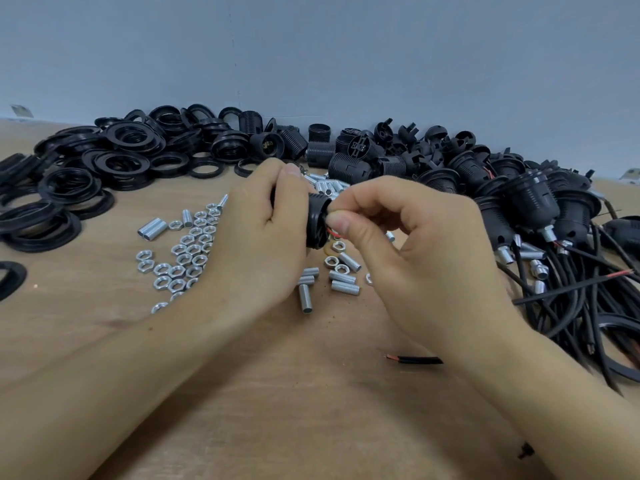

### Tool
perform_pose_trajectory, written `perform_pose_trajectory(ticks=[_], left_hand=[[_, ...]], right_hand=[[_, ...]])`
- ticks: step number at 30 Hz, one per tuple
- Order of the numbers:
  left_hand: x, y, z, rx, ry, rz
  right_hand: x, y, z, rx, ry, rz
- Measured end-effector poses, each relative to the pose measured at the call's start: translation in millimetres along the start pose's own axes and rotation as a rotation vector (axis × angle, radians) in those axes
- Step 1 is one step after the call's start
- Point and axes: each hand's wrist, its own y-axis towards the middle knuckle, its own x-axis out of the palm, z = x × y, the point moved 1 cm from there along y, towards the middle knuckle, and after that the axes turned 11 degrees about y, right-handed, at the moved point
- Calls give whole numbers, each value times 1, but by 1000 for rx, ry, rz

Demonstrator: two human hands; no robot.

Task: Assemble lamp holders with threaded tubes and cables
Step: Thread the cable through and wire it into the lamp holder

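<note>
Nearest the lens: two bare forearms over a brown wooden tabletop [277,393], with a loose black cable end [417,359] showing red core just beside the right wrist. Left hand [256,237] wrapped round a black lamp holder [317,220], held above mid-table. Right hand [408,244] pinching something small at the holder's open end, red wire [333,231] visible there; whether a threaded tube or only wire, impossible to tell. Likely risks: wire slipping back inside from a loose pinch, or a dropped part lost among scattered hex nuts [180,261] and threaded tubes [343,282] below. Little side room: black rings [114,157] left, wired holders [540,209] right; bare wood only toward the body.
</note>
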Motion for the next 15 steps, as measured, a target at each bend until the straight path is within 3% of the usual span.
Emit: perform_pose_trajectory(ticks=[9,15], left_hand=[[-3,4,-2,43,16,-3],[-1,6,-9,-40,34,-50]], right_hand=[[-6,5,5,252,288,-73],[-22,14,9,303,155,-194]])
